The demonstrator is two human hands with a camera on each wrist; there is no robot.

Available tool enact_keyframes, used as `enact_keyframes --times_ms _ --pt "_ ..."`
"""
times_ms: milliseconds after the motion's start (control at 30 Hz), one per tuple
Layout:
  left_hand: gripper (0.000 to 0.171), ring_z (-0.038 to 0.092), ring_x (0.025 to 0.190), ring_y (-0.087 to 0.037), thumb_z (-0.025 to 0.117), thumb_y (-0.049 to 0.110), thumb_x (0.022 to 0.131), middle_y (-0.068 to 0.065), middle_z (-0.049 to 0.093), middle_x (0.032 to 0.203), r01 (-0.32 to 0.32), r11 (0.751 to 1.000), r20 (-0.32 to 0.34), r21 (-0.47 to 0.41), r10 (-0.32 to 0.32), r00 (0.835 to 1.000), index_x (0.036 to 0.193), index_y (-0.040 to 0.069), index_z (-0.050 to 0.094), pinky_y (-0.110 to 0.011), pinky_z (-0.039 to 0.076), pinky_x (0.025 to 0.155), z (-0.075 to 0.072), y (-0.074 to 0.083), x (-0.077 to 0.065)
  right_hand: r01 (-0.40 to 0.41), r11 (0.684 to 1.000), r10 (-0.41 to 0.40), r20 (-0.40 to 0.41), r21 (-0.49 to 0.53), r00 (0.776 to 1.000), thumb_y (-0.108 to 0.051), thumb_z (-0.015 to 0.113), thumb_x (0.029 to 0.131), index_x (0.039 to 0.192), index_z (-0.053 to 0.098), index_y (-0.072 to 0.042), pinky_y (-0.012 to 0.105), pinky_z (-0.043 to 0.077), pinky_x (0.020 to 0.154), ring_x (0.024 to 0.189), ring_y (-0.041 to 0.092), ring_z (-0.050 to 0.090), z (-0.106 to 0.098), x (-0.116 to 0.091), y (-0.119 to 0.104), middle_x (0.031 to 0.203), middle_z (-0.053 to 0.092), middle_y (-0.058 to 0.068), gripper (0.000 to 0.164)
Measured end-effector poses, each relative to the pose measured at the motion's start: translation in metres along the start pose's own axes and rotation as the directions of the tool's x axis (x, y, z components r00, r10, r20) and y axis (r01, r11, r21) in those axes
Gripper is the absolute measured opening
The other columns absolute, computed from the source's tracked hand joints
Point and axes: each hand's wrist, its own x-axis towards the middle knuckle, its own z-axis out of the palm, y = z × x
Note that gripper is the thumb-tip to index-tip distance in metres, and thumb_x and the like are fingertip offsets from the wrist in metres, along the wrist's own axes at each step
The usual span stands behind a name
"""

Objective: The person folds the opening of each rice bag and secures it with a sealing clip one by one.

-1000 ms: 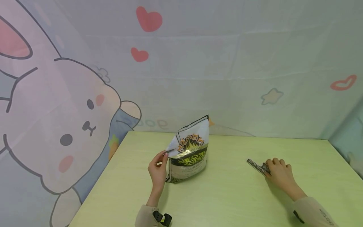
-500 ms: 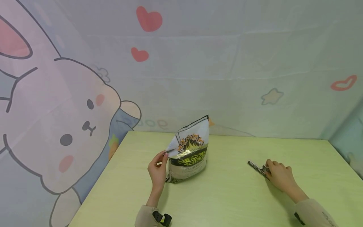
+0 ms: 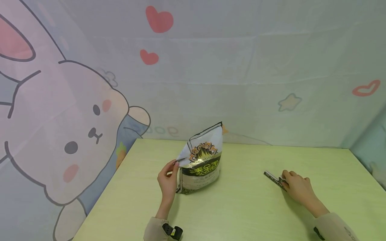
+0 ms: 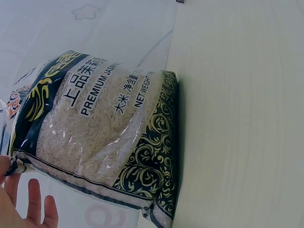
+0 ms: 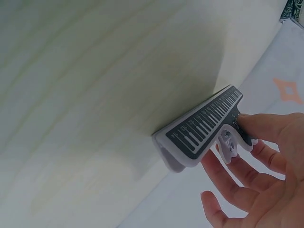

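Observation:
A bag of jasmine rice (image 3: 200,172) stands upright on the table, its white top slanting up to a dark-edged corner at the right. My left hand (image 3: 167,183) pinches the bag's left side edge between thumb and fingers; in the left wrist view the other fingers extend below that edge, and grains show through the clear front (image 4: 90,137). To the right, apart from the bag, my right hand (image 3: 300,190) grips a bag clip (image 3: 273,179) by its handle. The right wrist view shows the clip's long jaw with a piano-key pattern, close over the table.
The pale yellow-green table (image 3: 241,207) reaches back to a hanging cloth (image 3: 241,67) printed with a rabbit, hearts and a star. A black band with a small device (image 3: 173,232) sits at the left sleeve.
My right hand has shifted slightly right and down with the bag clip, which has tilted a little. My left hand and the rice bag keep their places.

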Motion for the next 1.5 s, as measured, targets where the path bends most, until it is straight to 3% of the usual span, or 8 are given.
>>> enact_keyframes --times_ms 633,800,1033,1333,1500 --pt "0.018 0.052 0.065 0.004 0.061 0.007 0.083 -0.023 0.064 0.077 0.021 1.000 -0.002 -0.001 -0.021 1.000 0.096 -0.004 0.066 -0.016 0.044 0.054 0.0004 -0.0004 0.0003 0.025 0.999 -0.024 -0.036 0.024 0.999 -0.009 0.070 0.074 0.079 0.051 -0.011 0.026 0.027 0.045 0.050 0.007 0.040 0.0003 -0.0018 -0.0005 0.065 0.048 -0.003 0.019" --pt "0.017 0.052 0.065 0.004 0.061 0.007 0.083 -0.023 0.064 0.076 0.026 1.000 -0.009 -0.001 -0.026 1.000 0.096 -0.004 0.067 -0.015 0.044 0.054 0.0006 -0.0004 0.0009 0.033 0.999 -0.031 -0.051 0.029 0.998 -0.008 0.070 0.073 0.090 0.054 -0.008 0.026 0.029 0.043 0.050 0.008 0.045 -0.0022 -0.0013 0.0004 0.070 0.054 0.002 0.023" --pt "0.018 0.052 0.065 0.004 0.061 0.007 0.083 -0.023 0.064 0.076 0.021 1.000 -0.004 0.002 -0.021 1.000 0.096 -0.004 0.066 -0.015 0.044 0.053 0.0003 0.0000 0.0011 0.023 1.000 -0.023 -0.043 0.007 0.999 -0.010 0.071 0.073 0.111 0.053 0.001 0.026 0.030 0.042 0.049 0.010 0.046 -0.0052 -0.0014 0.0001 0.074 0.056 0.007 0.044" --pt "0.018 0.052 0.065 0.004 0.061 0.008 0.083 -0.023 0.065 0.076 0.013 1.000 -0.005 -0.005 -0.013 1.000 0.096 -0.004 0.066 -0.016 0.044 0.054 0.0001 -0.0010 0.0016 0.018 0.999 -0.017 -0.052 0.030 0.999 -0.008 0.070 0.072 0.101 0.062 0.004 0.027 0.033 0.041 0.058 0.019 0.055 -0.0060 0.0007 0.0002 0.083 0.059 0.013 0.032" --pt "0.018 0.052 0.065 0.003 0.061 0.007 0.083 -0.023 0.065 0.076 0.012 1.000 -0.004 -0.009 -0.012 1.000 0.096 -0.005 0.066 -0.016 0.044 0.054 0.0001 -0.0010 0.0013 0.031 0.999 -0.029 -0.098 0.028 0.995 -0.007 0.072 0.070 0.096 0.062 0.001 0.027 0.033 0.040 0.056 0.018 0.054 -0.0065 0.0006 0.0004 0.080 0.058 0.011 0.029"
